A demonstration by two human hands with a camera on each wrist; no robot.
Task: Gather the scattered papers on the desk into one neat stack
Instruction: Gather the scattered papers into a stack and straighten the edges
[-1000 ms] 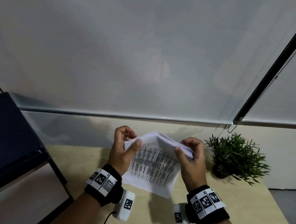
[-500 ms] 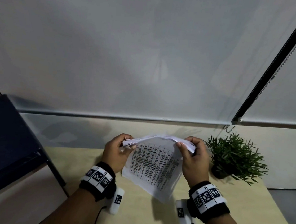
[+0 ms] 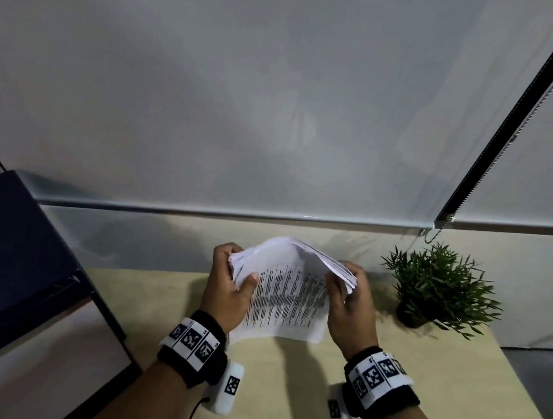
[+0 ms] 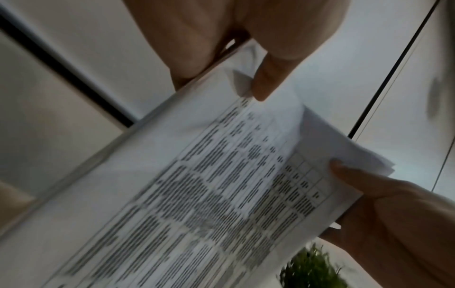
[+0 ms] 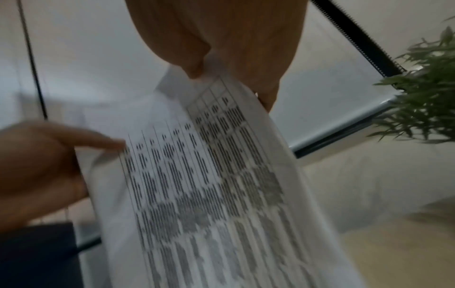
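- Printed paper stack (image 3: 288,298): thin white sheets, top edge arched, upright on pale wood worktop (image 3: 421,375) left of potted plant (image 3: 436,289).
- Left hand (image 3: 227,289) and right hand (image 3: 350,307) grasp its sides.
- Half a second ago: top edge flatter.

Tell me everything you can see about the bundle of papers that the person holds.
The bundle of papers is white sheets, the facing one printed with a table of dark text columns. It hangs above the wooden desk, arched at the top, edges uneven and fanned. The left hand and the right hand each pinch an upper corner; whether the lower edge touches the desk is unclear.
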